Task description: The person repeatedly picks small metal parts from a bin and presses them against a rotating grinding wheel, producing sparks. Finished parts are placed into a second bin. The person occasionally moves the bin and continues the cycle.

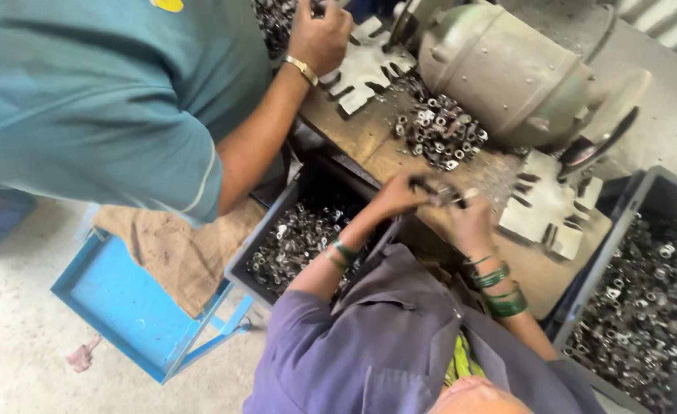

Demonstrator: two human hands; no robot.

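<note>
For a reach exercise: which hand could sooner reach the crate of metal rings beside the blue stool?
Probably the left hand, whose forearm crosses above that crate; the right hand lies farther off.

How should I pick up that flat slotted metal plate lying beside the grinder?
Probably pinch one tab between the slots of the slotted plate, coming from the front edge of the bench. The plate lies flat, and the grinder blocks its far side.

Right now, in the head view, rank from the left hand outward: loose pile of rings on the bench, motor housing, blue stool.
From the left hand:
1. Pile of rings, just beyond it on the bench.
2. Motor housing, farther back, right.
3. Blue stool, far left on the floor.
</note>
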